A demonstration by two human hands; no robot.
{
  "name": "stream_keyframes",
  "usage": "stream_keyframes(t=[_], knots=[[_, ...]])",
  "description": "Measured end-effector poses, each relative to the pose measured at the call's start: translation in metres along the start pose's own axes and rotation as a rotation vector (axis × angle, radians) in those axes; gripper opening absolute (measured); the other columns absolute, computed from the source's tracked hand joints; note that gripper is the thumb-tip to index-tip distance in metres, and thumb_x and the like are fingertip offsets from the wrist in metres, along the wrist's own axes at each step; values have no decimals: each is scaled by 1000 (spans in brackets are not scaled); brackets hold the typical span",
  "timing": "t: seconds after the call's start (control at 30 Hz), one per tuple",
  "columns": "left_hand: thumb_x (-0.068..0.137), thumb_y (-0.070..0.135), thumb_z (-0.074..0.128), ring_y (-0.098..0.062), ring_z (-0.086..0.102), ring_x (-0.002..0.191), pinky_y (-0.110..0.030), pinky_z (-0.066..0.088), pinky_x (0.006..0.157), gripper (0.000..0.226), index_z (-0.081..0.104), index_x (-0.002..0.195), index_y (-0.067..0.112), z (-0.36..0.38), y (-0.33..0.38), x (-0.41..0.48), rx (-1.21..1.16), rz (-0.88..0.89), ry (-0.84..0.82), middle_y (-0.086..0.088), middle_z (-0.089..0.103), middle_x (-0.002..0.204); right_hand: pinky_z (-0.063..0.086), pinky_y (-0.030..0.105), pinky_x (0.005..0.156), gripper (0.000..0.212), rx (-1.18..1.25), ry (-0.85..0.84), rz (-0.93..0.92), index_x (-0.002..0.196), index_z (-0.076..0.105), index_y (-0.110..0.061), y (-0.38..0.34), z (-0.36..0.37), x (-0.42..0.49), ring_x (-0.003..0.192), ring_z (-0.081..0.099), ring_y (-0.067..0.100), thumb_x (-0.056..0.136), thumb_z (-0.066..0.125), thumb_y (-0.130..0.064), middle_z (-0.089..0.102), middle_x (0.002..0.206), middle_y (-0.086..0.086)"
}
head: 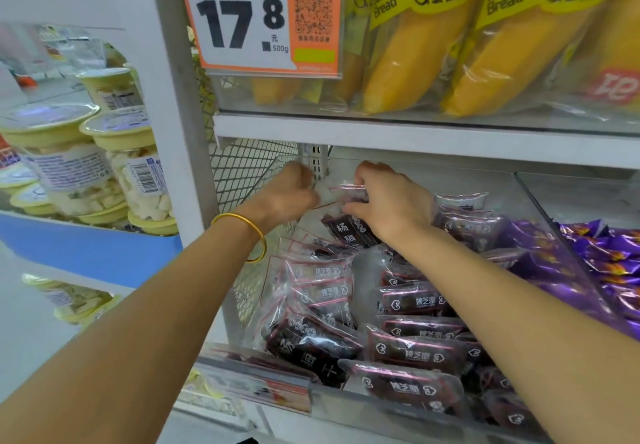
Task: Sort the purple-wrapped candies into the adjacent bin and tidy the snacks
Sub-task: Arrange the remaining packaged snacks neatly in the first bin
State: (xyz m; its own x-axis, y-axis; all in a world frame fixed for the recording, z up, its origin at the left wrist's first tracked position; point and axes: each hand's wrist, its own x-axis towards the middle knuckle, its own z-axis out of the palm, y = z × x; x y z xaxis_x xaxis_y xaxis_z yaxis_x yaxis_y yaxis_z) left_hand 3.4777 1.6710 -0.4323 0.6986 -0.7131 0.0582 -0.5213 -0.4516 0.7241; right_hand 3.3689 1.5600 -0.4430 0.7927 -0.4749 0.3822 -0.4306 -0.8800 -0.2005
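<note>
Forearms fill the bottom of my head view, both stretched up into the lower shelf, a gold bangle (258,236) on the left wrist. Left hand (294,187) is at the back left corner of the clear bin (381,412), close to the mesh wall (242,173), knuckles to me and fingers curled under; I cannot tell whether they have hold of anything. Right hand (388,201) is just beside it, fingers bent and pinching the top of a clear packet (349,189) with a pink edge, lifted above the heap. Under both hands the bin is packed with dark packets (415,350), overlapping at all angles. Purple-wrapped candies (616,256) are piled in the adjacent bin (588,194) on the right, beyond the clear divider (540,201). More purple wrappers show along that divider next to the dark packets; whether they lie on this side or are seen through it, I cannot tell. Above, a price tag (242,18) reads 17.8, beside yellow banana bread (415,49). Off to the left stand yellow-lidded jars (90,166).
</note>
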Motion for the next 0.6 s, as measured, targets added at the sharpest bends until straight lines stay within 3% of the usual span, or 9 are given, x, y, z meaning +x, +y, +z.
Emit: stream_keyframes(t=[0.1,0.17,0.37,0.47,0.6], knots=[[91,-1,43,-33,43,126,-36,39,99,52,30,141,4,1,-13,-2,560,-96,-235,-16,39,143,35,27,66,35,19,4,14,113,50,-22,0,0,-2,99,56,23,86,61,-43,58,113,-1],[92,2,42,-30,38,130,-37,38,103,49,30,140,6,12,-20,-1,756,-99,-400,-14,38,144,33,27,67,33,38,0,21,113,50,-23,1,-1,-3,101,56,22,88,60,-41,58,116,-2],[91,8,47,-30,33,133,-40,37,105,50,34,140,8,20,-27,14,894,-68,-482,-11,38,145,34,27,69,30,75,-8,42,116,51,-26,4,-1,-4,104,56,19,89,60,-36,59,119,-6],[83,-1,59,-28,50,119,-32,45,90,47,49,129,2,12,-21,14,928,-11,-512,-13,51,132,33,26,67,25,154,-2,93,112,53,-28,7,0,-2,93,54,16,89,60,-34,61,111,-8],[80,0,67,-24,53,110,-18,37,71,39,56,118,2,-7,-8,0,814,90,-464,-7,54,110,31,25,64,16,294,25,164,104,58,-29,10,1,0,82,47,12,89,60,-31,55,93,-12]])
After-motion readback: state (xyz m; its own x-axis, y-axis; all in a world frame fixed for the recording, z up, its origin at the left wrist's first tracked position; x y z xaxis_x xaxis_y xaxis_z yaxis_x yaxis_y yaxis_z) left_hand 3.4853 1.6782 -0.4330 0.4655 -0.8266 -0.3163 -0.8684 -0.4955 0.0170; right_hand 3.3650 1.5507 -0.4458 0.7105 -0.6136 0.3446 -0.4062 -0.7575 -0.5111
